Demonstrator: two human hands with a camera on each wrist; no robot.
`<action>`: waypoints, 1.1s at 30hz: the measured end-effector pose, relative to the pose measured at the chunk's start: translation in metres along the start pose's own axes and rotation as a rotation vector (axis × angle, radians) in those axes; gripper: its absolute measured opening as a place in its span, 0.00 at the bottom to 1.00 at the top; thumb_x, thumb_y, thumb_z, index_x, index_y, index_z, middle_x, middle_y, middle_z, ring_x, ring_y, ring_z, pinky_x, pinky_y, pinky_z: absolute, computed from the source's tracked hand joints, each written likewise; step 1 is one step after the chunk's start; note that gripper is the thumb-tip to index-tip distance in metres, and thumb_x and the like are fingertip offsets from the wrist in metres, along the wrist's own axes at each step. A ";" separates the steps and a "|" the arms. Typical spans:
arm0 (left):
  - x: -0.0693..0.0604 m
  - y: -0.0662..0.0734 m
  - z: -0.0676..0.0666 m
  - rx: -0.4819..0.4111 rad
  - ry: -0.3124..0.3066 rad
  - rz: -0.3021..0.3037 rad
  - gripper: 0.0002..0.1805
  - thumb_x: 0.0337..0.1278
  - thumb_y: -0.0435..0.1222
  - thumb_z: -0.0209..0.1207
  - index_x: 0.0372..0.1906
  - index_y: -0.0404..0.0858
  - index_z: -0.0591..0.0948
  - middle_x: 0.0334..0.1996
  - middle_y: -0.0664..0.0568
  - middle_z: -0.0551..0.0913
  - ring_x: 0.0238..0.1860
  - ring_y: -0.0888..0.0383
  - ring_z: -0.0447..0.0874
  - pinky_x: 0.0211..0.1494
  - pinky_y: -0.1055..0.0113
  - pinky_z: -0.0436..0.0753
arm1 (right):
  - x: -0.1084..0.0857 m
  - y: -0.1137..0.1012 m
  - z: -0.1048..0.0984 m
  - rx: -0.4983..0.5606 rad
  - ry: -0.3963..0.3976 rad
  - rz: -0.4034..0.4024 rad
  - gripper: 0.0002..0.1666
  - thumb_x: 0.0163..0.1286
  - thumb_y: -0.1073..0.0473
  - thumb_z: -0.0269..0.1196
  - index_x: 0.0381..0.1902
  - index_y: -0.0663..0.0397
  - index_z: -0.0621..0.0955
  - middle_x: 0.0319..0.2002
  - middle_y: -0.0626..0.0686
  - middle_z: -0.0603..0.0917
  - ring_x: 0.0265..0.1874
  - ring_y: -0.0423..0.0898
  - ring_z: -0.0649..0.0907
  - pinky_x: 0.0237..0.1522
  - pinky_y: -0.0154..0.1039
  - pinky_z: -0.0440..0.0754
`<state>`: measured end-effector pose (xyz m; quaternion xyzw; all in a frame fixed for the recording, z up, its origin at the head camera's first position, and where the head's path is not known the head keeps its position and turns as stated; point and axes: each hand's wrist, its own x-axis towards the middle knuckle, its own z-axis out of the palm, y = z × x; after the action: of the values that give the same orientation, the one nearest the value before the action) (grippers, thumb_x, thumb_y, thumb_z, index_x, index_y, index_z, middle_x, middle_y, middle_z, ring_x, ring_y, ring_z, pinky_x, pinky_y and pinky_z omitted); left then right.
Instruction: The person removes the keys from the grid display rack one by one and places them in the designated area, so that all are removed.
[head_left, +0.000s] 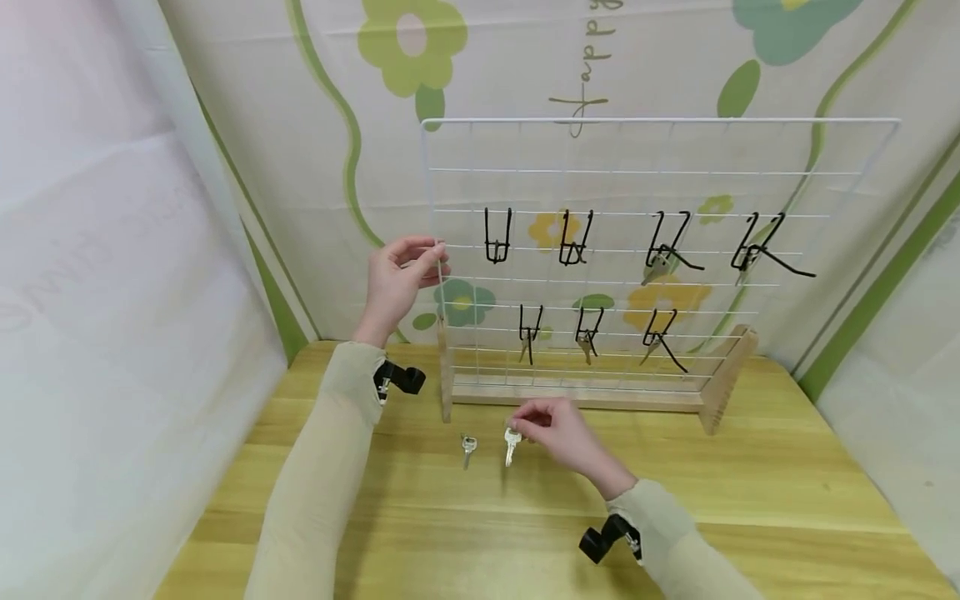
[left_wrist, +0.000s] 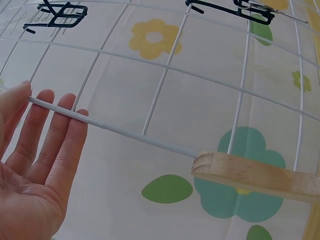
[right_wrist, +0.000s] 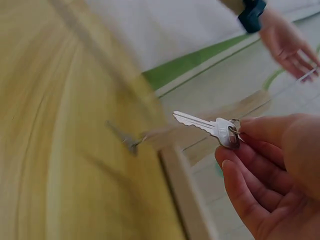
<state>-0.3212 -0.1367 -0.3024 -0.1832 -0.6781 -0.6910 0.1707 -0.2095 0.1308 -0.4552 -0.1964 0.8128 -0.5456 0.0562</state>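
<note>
My right hand (head_left: 564, 433) pinches a silver key (head_left: 512, 446) by its small ring, just above the wooden table. In the right wrist view the key (right_wrist: 202, 126) points away from the fingertips, its toothed blade bare. A second key (head_left: 468, 448) lies on the table to the left of it. My left hand (head_left: 397, 279) holds the left side bar of a white wire grid rack (head_left: 660, 120), thumb on one side and fingers on the other. Black hooks (head_left: 498, 242) hang on the grid in two rows, and keys (head_left: 657, 265) dangle from several of them.
The grid stands in a wooden base (head_left: 585, 398) with upright end pieces (head_left: 729, 379) on the table (head_left: 450, 533). Some right-hand hooks have long prongs (head_left: 787, 262) sticking outward. Flower-printed cloth (head_left: 247, 92) surrounds the table behind and at the sides.
</note>
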 end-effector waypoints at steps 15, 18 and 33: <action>-0.002 -0.004 0.003 -0.008 -0.006 -0.015 0.09 0.67 0.36 0.67 0.46 0.35 0.86 0.39 0.43 0.88 0.38 0.47 0.91 0.45 0.58 0.89 | 0.015 0.056 0.023 -0.147 -0.023 0.076 0.02 0.70 0.62 0.69 0.37 0.56 0.88 0.30 0.46 0.87 0.27 0.46 0.85 0.28 0.36 0.85; -0.002 -0.003 0.004 -0.007 -0.002 -0.010 0.09 0.67 0.36 0.67 0.46 0.36 0.87 0.39 0.43 0.88 0.38 0.46 0.90 0.44 0.59 0.90 | 0.016 0.058 0.024 -0.170 -0.008 0.087 0.03 0.70 0.62 0.70 0.37 0.55 0.88 0.30 0.45 0.87 0.28 0.44 0.84 0.29 0.34 0.84; 0.000 -0.001 0.001 0.000 0.000 -0.007 0.09 0.67 0.37 0.67 0.46 0.37 0.87 0.40 0.42 0.88 0.37 0.48 0.90 0.44 0.59 0.90 | 0.025 0.056 0.029 -0.243 -0.012 0.072 0.02 0.69 0.59 0.70 0.37 0.50 0.90 0.31 0.41 0.87 0.30 0.39 0.82 0.34 0.37 0.84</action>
<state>-0.3220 -0.1358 -0.3035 -0.1808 -0.6788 -0.6916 0.1681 -0.2379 0.1151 -0.5149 -0.1760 0.8791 -0.4393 0.0563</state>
